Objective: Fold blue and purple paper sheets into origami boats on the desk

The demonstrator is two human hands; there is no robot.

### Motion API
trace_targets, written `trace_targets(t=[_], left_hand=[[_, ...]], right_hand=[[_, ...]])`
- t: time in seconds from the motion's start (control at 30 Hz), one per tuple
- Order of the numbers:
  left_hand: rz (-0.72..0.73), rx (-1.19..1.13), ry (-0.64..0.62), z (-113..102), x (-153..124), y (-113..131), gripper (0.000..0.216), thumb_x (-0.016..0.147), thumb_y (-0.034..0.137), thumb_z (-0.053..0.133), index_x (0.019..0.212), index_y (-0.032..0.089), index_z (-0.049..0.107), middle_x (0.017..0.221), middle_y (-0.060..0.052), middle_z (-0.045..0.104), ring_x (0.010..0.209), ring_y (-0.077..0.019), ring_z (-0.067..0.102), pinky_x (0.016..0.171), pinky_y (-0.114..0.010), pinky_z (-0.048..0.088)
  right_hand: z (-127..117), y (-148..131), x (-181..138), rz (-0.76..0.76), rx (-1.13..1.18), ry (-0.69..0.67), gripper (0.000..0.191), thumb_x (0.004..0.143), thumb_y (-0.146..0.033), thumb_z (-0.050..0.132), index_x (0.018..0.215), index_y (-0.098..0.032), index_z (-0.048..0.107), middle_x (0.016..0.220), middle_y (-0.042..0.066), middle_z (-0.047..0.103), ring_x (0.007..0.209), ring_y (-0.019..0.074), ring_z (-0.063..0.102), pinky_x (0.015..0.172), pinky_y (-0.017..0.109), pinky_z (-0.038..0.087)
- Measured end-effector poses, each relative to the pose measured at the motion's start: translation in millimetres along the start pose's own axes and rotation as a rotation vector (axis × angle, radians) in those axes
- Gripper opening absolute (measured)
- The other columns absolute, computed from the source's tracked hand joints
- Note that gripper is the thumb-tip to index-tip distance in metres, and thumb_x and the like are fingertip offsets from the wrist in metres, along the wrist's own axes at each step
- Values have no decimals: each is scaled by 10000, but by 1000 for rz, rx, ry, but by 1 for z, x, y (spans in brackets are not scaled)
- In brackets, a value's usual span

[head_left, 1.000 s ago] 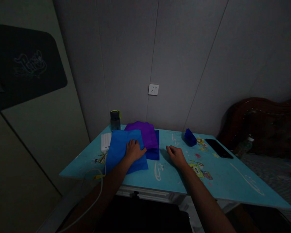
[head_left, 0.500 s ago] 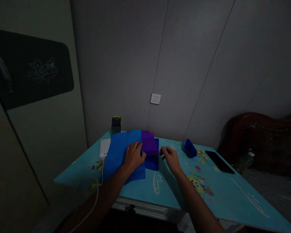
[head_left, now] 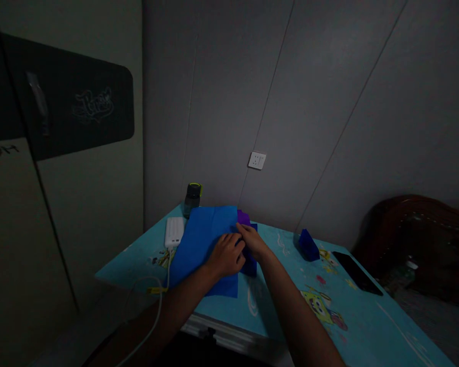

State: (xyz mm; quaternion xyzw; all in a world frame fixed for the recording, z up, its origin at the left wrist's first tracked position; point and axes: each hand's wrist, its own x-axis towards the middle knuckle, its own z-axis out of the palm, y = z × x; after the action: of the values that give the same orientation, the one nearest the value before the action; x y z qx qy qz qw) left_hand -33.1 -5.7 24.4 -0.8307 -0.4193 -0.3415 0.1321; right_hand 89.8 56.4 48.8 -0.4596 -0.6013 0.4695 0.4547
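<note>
A large blue sheet (head_left: pixel 202 242) lies on the light-blue cartoon-printed table (head_left: pixel 286 290), covering most of a purple sheet (head_left: pixel 244 217) and a darker blue sheet (head_left: pixel 251 265) beneath it. My left hand (head_left: pixel 227 255) rests flat on the blue sheet's right part, fingers stretched out. My right hand (head_left: pixel 252 240) has come in beside it and touches the sheets at the right edge, fingers curled at the paper; the dim light hides whether they pinch it.
A dark bottle (head_left: pixel 193 197) with a yellow-green lid stands at the back left corner. A white power bank (head_left: pixel 174 232) with a cable (head_left: pixel 158 300) lies left of the sheets. A small folded blue paper shape (head_left: pixel 308 244) and a black phone (head_left: pixel 357 272) lie to the right. A dark wooden headboard (head_left: pixel 421 229) stands far right.
The blue sheet has slid right over the purple one, covering most of it. My right hand moved left from the bare table to the sheets' edge. The camera turned left.
</note>
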Motion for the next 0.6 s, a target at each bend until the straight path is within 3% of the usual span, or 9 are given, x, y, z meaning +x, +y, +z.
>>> trace_targets(t=[0.1,0.2,0.33,0.47,0.6], left_hand=[[159,-55,96,2,-1,0,205,842,219,478,940,180,653,967,-100,641,926,-231,594,875,-390,467],[322,-85,240,1,-2,3,199,845,226,481,932,166,650,945,-94,651,949,-226,599,882,-393,472],[436,-101,369,0,-3,11,266,833,282,510,1051,181,622,1114,-115,629,1159,-270,532,1000,-469,417],[316,-219,383,0,-3,11,390,843,283,521,1216,172,547,1282,-150,543,1284,-290,442,1062,-495,370],[-39,-449,422,5,-1,-1,475,890,273,487,1349,163,445,1385,-162,459,1317,-274,410,1085,-466,350]], right_hand=[[-2,0,-2,61,89,-21,319,643,-413,734,819,-161,652,671,9,664,584,137,569,534,235,421],[-13,-8,-8,29,153,9,312,587,-366,776,774,-158,638,600,-20,637,514,117,533,487,224,401],[-46,-17,-21,-56,369,243,347,634,-390,774,876,-195,619,656,-30,671,525,121,574,514,234,464],[-95,2,-32,-141,537,417,343,654,-339,776,930,-243,595,813,-34,714,633,132,647,568,237,520],[-141,44,-36,-169,515,481,328,691,-363,715,975,-240,609,909,-9,736,789,180,697,708,301,574]])
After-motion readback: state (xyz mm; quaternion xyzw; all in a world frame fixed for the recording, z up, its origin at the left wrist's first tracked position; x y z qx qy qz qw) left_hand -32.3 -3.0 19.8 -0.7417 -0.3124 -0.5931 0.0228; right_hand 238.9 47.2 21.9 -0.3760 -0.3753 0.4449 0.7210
